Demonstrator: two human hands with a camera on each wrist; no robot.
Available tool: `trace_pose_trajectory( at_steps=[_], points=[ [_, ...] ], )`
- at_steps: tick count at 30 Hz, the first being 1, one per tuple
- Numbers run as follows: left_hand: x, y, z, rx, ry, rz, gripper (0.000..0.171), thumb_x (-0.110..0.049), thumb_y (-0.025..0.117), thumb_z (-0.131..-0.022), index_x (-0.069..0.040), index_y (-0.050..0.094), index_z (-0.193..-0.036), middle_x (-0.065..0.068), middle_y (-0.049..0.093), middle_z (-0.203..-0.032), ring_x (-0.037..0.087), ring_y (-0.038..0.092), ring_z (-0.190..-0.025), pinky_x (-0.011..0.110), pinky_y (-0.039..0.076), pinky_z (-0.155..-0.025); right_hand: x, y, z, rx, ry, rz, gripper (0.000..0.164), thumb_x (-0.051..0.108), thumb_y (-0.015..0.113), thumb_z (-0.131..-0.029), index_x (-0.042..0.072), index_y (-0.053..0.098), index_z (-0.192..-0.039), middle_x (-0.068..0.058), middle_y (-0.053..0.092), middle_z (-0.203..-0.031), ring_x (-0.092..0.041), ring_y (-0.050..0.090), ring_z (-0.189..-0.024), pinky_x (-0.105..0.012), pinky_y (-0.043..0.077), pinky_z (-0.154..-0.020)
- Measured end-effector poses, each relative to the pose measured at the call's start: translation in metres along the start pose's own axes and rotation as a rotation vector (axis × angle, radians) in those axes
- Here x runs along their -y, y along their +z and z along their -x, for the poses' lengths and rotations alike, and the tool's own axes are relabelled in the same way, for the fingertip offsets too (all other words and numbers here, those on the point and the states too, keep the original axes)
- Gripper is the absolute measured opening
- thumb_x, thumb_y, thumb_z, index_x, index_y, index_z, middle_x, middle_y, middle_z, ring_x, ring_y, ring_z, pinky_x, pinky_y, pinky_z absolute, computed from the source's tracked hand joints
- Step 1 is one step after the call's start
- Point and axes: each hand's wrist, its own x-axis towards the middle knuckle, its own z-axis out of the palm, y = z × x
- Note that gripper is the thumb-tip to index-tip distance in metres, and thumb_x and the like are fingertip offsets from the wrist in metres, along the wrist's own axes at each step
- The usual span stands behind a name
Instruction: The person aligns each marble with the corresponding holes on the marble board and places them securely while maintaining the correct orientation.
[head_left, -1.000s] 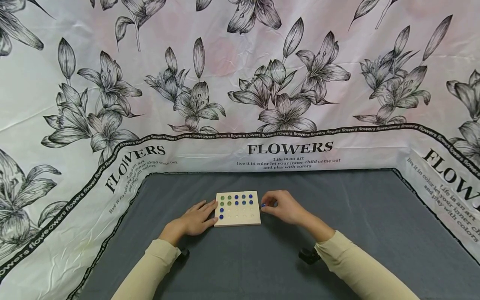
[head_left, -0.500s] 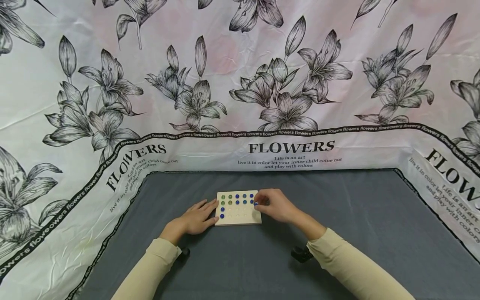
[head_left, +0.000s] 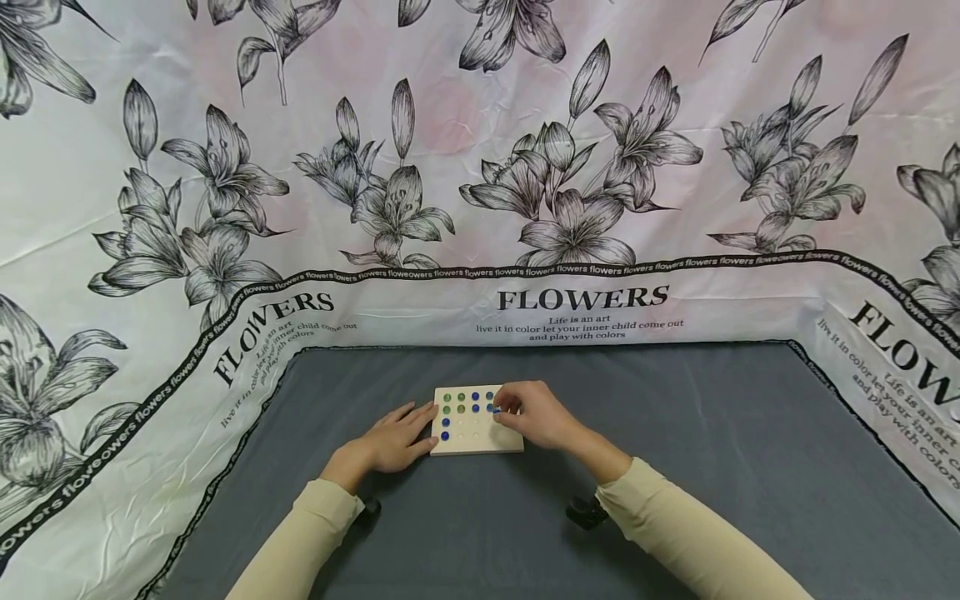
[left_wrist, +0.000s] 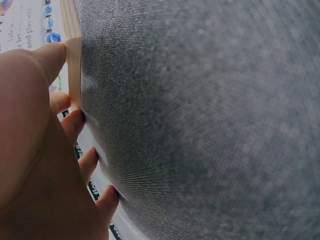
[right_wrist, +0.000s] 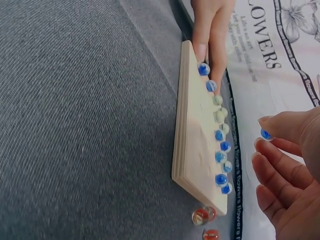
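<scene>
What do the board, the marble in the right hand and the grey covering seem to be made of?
Board: likely plywood, smooth and matte; its edge shows layered lines.
Marble in the right hand: probably glass, glossy and clear around blue.
Grey covering: seemingly woven cloth, matte, with fine ribbing.

Board (head_left: pixel 480 429) partly behind right hand (head_left: pixel 542 413)

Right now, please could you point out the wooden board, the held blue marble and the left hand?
Wooden board (right_wrist: pixel 202 132): right wrist view, bare top face.
Held blue marble (right_wrist: pixel 266 134): right wrist view, exposed side.
Left hand (head_left: pixel 390 442): head view, its back.
</scene>
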Motion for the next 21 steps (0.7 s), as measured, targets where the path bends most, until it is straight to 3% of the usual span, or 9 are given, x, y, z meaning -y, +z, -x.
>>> trace_pose_trajectory(
  at_steps=[21],
  points=[
    [0.001,0.002,-0.001,-0.013,-0.008,0.004,0.064,-0.042,0.045,-0.11,-0.012,0.028,-0.164,0.008,0.024,-0.17,0.041,0.018,-0.155,0.063,0.018,-0.122,0.007,0.029,-0.02,-0.02,0.025,-0.021,0.008,0.005,0.076,-0.092,0.004,0.074,-0.099,-0.001,0.069,-0.087,-0.012,0.061,-0.078,-0.029,0.052,-0.07]
  ],
)
